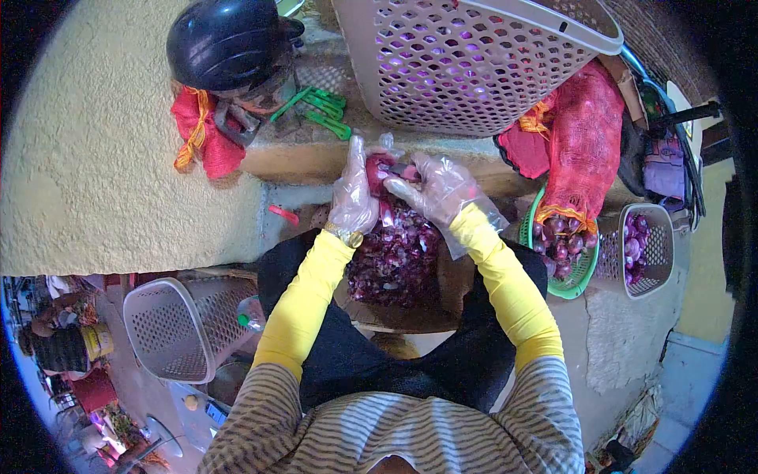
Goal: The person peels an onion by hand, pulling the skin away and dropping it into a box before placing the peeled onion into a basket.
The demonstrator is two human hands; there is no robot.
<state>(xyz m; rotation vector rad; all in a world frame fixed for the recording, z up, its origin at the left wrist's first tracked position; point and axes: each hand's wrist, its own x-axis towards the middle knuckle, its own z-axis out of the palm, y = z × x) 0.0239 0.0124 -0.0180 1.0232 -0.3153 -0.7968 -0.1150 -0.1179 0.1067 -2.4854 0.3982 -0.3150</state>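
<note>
My left hand (353,199), in a clear plastic glove, grips a red onion (378,171) from its left side. My right hand (444,188), gloved the same way, is closed at the onion's right side, its thumb reaching toward it. A small dark and pinkish piece shows between its fingers; I cannot tell what it is. Below both hands, between my knees, a cardboard box (455,294) holds a heap of purple onion skins (395,265). Yellow sleeves cover my forearms.
A large perforated basket (482,91) stands ahead on a ledge, near green-handled tools (325,107) and a black helmet (229,46). To the right, a red mesh sack (586,142) spills onions into a green basket (588,272), beside another onion basket (667,253). A grey basket (167,332) lies left.
</note>
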